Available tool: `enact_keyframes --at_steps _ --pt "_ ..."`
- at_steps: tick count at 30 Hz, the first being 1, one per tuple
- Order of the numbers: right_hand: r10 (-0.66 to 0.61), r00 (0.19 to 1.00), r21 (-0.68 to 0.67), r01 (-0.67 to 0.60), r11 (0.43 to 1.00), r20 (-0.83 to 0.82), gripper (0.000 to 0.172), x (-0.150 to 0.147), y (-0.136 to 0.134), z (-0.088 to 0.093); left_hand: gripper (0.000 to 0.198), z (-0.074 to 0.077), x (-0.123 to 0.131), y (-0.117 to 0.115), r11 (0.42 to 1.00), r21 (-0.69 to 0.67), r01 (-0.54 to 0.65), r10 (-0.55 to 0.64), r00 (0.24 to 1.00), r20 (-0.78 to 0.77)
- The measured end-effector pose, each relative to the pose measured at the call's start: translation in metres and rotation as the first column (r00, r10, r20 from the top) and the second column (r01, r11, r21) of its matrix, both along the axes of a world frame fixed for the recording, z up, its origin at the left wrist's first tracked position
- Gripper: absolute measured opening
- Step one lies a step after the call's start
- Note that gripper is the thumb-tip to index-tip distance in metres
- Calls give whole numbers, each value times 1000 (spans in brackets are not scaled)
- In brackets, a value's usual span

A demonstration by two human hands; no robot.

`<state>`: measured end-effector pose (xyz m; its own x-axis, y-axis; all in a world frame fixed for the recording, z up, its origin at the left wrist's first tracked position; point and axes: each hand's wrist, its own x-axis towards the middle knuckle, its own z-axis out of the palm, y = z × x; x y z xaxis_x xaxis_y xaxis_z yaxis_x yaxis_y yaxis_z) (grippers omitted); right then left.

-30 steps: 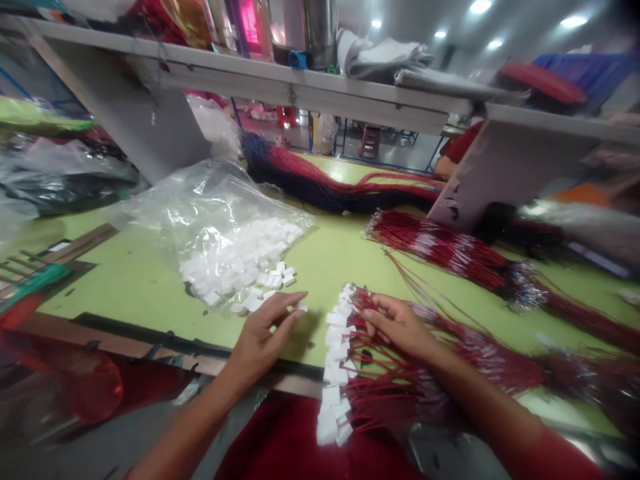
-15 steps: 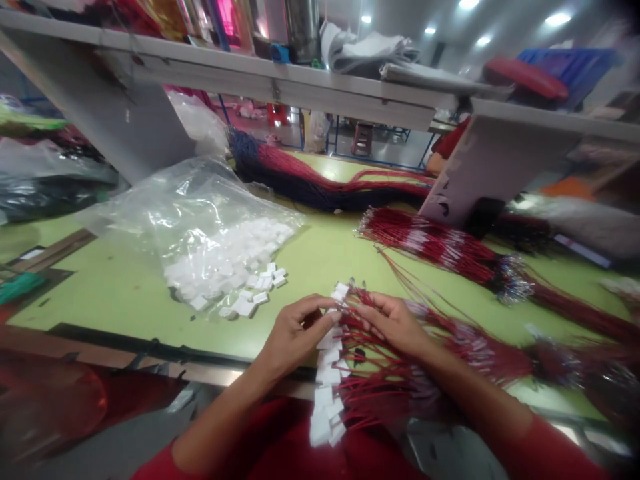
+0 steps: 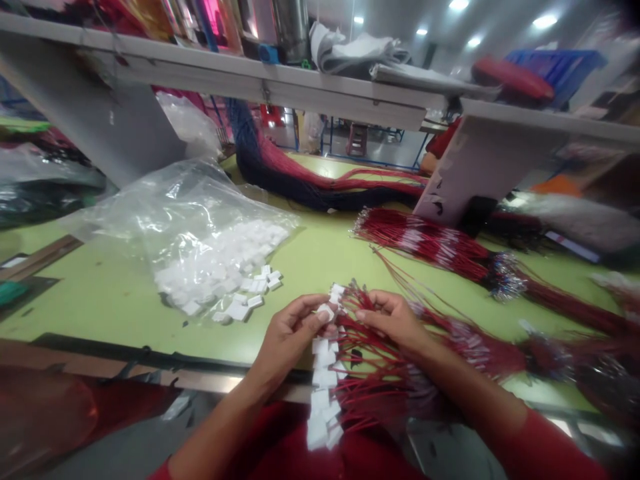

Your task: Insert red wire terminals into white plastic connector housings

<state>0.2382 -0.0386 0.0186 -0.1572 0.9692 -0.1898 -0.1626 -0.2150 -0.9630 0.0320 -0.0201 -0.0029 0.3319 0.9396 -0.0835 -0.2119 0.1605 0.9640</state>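
Observation:
My left hand [image 3: 287, 337] pinches a white plastic connector housing [image 3: 326, 311] between thumb and forefinger. Just to its right, my right hand [image 3: 400, 323] has its thumb and fingers closed on a thin red wire [image 3: 361, 303]; the exact grip is partly hidden. Below both hands runs a column of white connectors [image 3: 324, 380], fitted on the ends of red wires [image 3: 373, 390] that stretch off to the right under my right forearm. More loose wire ends with small metal tips stick up between the hands.
Loose white connectors [image 3: 239, 308] lie at the mouth of a clear plastic bag [image 3: 165, 193] full of them. A bundle of red wires [image 3: 425, 240] rests at the right, and dark blue and red wires [image 3: 320, 193] lie behind. A shelf [image 3: 300, 83] spans above the table.
My hands have drawn slightly apart. A white connector now shows between my left thumb and forefinger, where earlier the fingertips met near the wire ends. The view has shifted a little.

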Motion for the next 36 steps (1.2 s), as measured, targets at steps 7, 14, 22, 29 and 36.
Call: enact_keyframes --at_steps 7,14,22,29,36 --pt "-9 993 28 6 1000 117 38 2 -2 -8 23 -1 2 -2 991 -129 -25 47 985 168" --pt "6 990 55 -14 998 139 42 1 -1 -8 28 -3 4 -2 986 -164 -30 48 993 108" --pt "-22 980 68 8 998 198 40 -2 -1 -5 21 -2 2 -4 990 -140 -27 43 993 107" --pt "-28 974 64 14 998 226 39 -4 -1 -7 21 -9 3 -11 993 -23 -117 117 993 4" --pt "-21 984 29 16 999 176 40 -2 -1 -9 21 -14 3 -9 986 -164 -8 31 990 139"
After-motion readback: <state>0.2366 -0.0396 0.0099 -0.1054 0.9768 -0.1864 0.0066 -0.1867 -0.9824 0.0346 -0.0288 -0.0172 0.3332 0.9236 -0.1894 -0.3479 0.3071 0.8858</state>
